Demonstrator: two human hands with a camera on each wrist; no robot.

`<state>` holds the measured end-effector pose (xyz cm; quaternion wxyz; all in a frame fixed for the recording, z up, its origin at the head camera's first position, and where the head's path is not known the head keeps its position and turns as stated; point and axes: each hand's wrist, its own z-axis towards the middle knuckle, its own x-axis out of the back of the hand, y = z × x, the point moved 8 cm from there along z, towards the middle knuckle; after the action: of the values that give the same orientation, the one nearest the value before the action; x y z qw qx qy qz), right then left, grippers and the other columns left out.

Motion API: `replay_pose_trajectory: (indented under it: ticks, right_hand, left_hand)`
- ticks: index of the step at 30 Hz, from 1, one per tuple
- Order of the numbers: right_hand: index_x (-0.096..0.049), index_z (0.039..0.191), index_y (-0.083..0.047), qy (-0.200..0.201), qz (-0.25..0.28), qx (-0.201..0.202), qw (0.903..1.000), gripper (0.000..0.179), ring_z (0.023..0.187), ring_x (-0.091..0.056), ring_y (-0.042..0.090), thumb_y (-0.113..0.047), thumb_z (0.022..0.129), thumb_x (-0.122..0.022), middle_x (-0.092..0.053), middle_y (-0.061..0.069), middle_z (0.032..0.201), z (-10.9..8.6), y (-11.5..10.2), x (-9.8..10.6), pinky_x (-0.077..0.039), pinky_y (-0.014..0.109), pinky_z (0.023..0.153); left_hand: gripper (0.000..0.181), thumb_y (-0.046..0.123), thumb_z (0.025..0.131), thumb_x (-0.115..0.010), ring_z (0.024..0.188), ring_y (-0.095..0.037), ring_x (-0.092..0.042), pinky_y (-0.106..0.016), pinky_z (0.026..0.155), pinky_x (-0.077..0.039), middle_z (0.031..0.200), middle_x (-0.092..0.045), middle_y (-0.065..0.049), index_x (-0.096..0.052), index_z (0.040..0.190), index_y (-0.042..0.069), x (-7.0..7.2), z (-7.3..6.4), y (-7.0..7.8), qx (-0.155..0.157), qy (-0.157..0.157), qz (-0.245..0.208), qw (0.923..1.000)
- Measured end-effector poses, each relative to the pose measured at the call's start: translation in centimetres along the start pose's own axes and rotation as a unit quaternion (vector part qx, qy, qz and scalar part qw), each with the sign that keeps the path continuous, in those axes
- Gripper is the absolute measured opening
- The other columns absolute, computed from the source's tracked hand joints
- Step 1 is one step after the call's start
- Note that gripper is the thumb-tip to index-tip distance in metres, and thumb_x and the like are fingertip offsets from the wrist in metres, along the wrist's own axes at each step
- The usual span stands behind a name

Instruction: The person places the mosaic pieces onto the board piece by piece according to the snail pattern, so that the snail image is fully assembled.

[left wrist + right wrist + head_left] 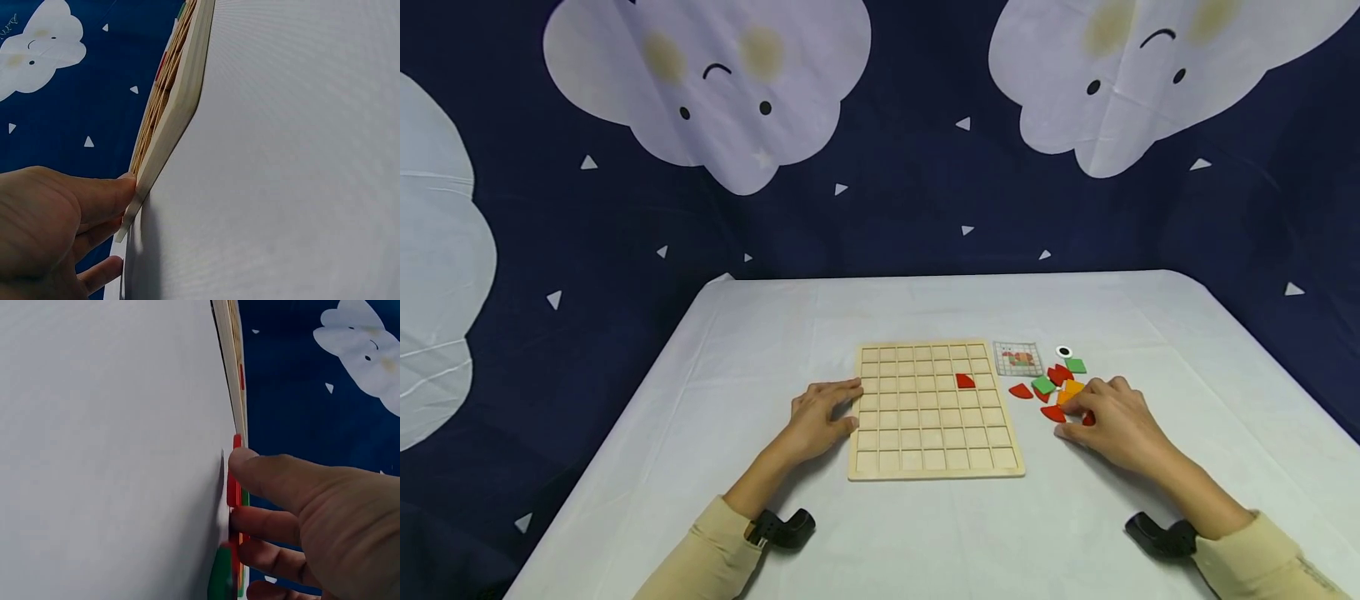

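A wooden grid board [942, 477] lies flat on the table, with one red quarter-round piece [965, 381] in a cell at its upper right. My left hand [822, 421] rests its outstretched fingers and thumb against the board's left edge; up close, the left hand [56, 219] touches the wooden rim. My right hand [1116, 421] reaches down over loose pieces right of the board, thumb and index fingertip apart. A red piece [1088, 419] shows beneath its fingers. In the right wrist view, the fingers [269, 525] lie against red and green pieces; a green piece [220, 575] stands out below.
Beside the board's upper right corner lies a pattern card [1018, 359]. Around the right hand are several red quarter-rounds [1020, 391], green squares [1076, 366], orange pieces [1072, 387] and a white disc with a black centre [1063, 352]. A white cloth [760, 333] covers the table.
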<state>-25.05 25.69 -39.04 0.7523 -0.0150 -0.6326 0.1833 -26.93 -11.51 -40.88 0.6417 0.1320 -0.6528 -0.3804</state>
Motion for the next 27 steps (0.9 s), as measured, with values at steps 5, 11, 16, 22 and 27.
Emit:
replay_pose_trajectory:
  ticks: [5,11,16,22,27]
  right_hand:
    - [-0.074,0.092,-0.010,0.014,0.002,0.014,0.9998,0.031,0.084,-0.045,0.026,-0.032,0.071,-0.079,-0.063,0.007,0.091,0.7,-0.8,-0.1,-0.029,0.036,0.069]
    - [-0.074,0.091,-0.012,0.017,0.010,0.023,0.9995,0.026,0.084,-0.044,0.026,-0.028,0.071,-0.079,-0.063,0.008,0.093,1.3,-1.5,-0.4,-0.028,0.035,0.068]
    - [-0.074,0.089,-0.012,0.025,0.014,0.034,0.9990,0.023,0.083,-0.044,0.025,-0.025,0.071,-0.079,-0.064,0.008,0.092,1.3,-1.9,-0.6,-0.027,0.035,0.068]
    - [-0.075,0.090,-0.012,0.031,0.022,0.041,0.9984,0.024,0.085,-0.043,0.023,-0.024,0.070,-0.080,-0.065,0.006,0.093,1.5,-2.4,-0.4,-0.025,0.033,0.068]
    - [-0.075,0.091,-0.014,0.036,0.043,0.064,0.9963,0.024,0.085,-0.041,0.019,-0.024,0.070,-0.080,-0.062,0.000,0.087,2.5,-4.0,-0.1,-0.024,0.032,0.070]
  left_hand:
    - [0.046,0.014,0.085,-0.067,0.127,-0.028,-0.038,-0.054,0.103,-0.018,0.144,-0.049,-0.001,-0.058,0.129,0.009,0.0,0.0,0.0,-0.001,0.003,-0.003,1.0000]
    - [0.046,0.014,0.085,-0.067,0.127,-0.029,-0.038,-0.055,0.102,-0.018,0.144,-0.049,-0.001,-0.058,0.130,0.009,0.0,0.0,0.0,-0.004,0.003,-0.004,1.0000]
    - [0.046,0.014,0.086,-0.066,0.128,-0.029,-0.037,-0.055,0.103,-0.017,0.144,-0.048,-0.001,-0.057,0.130,0.009,-0.1,0.0,0.0,-0.005,0.000,-0.006,1.0000]
    - [0.046,0.014,0.086,-0.066,0.128,-0.029,-0.037,-0.055,0.102,-0.018,0.144,-0.048,-0.001,-0.057,0.130,0.009,0.0,-0.1,0.0,-0.005,0.000,-0.004,1.0000]
    - [0.046,0.014,0.086,-0.066,0.128,-0.029,-0.037,-0.055,0.103,-0.018,0.144,-0.048,-0.001,-0.057,0.130,0.008,0.0,-0.1,0.0,-0.005,-0.001,-0.005,1.0000]
